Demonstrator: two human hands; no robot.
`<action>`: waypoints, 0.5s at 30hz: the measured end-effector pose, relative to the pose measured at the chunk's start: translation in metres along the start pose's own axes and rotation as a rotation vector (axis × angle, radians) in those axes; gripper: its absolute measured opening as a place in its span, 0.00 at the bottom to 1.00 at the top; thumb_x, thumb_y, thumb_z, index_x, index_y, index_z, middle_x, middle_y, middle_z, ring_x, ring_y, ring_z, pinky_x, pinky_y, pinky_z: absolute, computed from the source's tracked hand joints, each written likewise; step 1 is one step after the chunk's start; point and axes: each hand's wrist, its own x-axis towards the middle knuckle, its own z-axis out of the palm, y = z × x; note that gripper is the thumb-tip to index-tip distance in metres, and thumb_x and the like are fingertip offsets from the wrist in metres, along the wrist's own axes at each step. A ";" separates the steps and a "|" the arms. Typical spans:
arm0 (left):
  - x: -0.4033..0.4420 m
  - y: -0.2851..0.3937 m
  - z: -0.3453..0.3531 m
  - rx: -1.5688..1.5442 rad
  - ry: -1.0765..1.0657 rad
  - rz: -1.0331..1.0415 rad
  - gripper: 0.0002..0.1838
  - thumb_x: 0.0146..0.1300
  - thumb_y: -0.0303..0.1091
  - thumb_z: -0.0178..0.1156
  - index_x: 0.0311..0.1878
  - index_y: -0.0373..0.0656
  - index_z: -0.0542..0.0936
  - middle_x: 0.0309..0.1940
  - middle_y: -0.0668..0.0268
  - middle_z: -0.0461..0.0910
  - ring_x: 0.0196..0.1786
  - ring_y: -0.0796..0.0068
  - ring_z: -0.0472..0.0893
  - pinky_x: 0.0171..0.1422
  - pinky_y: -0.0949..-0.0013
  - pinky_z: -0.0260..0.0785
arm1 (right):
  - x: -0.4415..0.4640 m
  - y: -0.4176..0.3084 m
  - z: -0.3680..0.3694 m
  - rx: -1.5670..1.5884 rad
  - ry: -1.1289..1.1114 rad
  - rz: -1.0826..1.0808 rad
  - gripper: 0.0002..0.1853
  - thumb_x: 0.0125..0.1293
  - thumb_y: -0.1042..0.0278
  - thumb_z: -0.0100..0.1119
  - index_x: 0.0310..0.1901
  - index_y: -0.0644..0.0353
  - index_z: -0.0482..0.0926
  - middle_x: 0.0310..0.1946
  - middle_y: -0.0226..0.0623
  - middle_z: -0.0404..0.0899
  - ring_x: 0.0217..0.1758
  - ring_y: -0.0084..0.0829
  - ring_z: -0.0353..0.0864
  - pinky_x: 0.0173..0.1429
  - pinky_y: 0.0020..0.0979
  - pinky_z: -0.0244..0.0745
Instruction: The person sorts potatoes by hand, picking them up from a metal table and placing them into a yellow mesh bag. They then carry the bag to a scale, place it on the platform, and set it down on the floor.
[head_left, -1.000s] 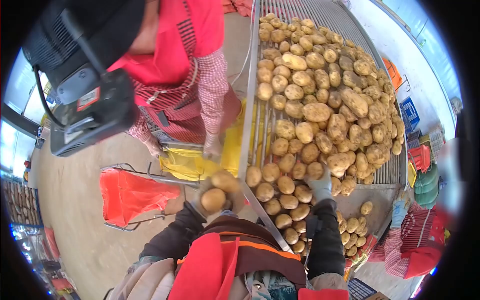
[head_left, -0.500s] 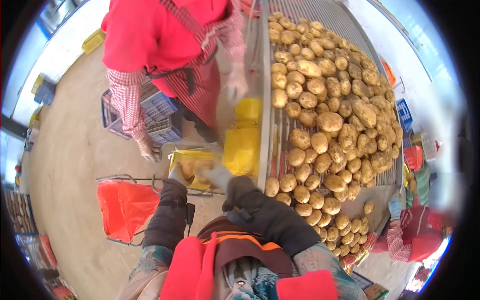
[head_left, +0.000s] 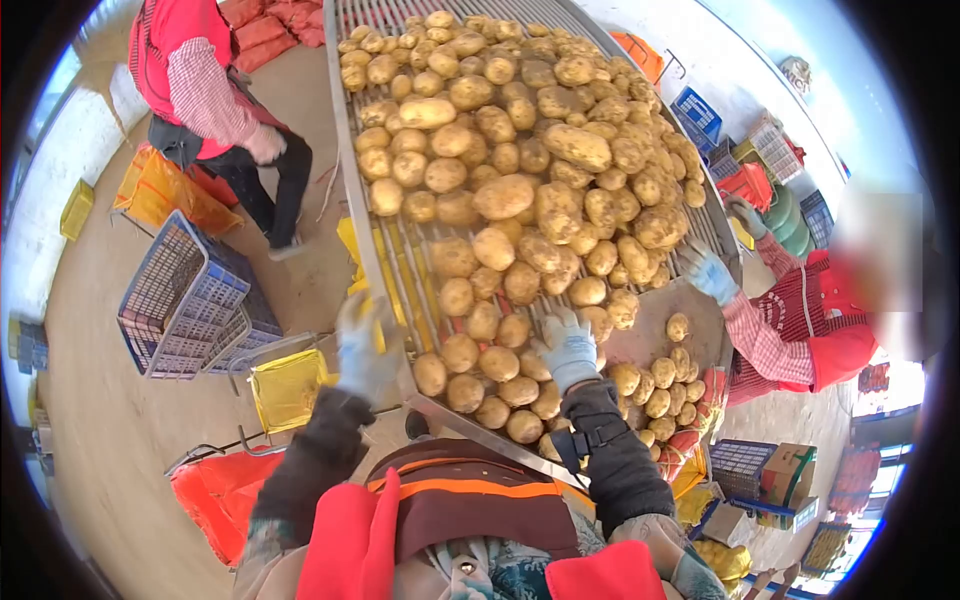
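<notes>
Many potatoes point(head_left: 505, 197) lie heaped on a sloping rack of metal bars point(head_left: 352, 150). My right hand point(head_left: 568, 348), in a pale blue glove, rests with spread fingers against the potatoes near the lower part of the rack. Just left of the rack's metal edge is my left hand point(head_left: 366, 345), gloved too and blurred, its fingers apart and nothing seen in it. Below and left of that hand, a yellow bag point(head_left: 287, 390) hangs open on a frame.
A co-worker's gloved hand point(head_left: 708, 272) touches the rack's right edge. Another person point(head_left: 215, 110) stands at the upper left by blue crates point(head_left: 185, 300). A red bag point(head_left: 222, 495) hangs at lower left. Cardboard boxes point(head_left: 788, 475) stand at lower right.
My hands have moved from the yellow bag to the rack, the left beside its edge and the right onto the potatoes. The other person has moved away to the upper left. The view has turned right.
</notes>
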 end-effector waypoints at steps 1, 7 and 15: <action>0.023 0.030 0.013 -0.079 -0.112 0.080 0.26 0.53 0.33 0.66 0.57 0.42 0.74 0.61 0.48 0.66 0.65 0.44 0.65 0.69 0.53 0.58 | -0.004 0.009 -0.008 0.004 0.004 0.003 0.28 0.49 0.52 0.70 0.53 0.49 0.77 0.62 0.40 0.67 0.65 0.53 0.63 0.63 0.53 0.64; 0.111 0.104 0.124 0.074 -0.393 0.138 0.33 0.56 0.40 0.65 0.65 0.49 0.67 0.65 0.48 0.61 0.69 0.46 0.61 0.71 0.50 0.57 | -0.051 0.058 -0.048 0.924 0.262 -0.138 0.26 0.64 0.57 0.62 0.58 0.64 0.71 0.57 0.47 0.72 0.58 0.45 0.75 0.61 0.42 0.73; 0.094 0.103 0.070 -1.155 -0.544 -0.248 0.28 0.65 0.44 0.59 0.62 0.38 0.69 0.55 0.65 0.72 0.59 0.68 0.73 0.65 0.66 0.64 | -0.034 0.046 -0.050 2.409 -0.198 0.493 0.28 0.69 0.48 0.54 0.60 0.63 0.68 0.57 0.44 0.74 0.60 0.41 0.75 0.62 0.43 0.75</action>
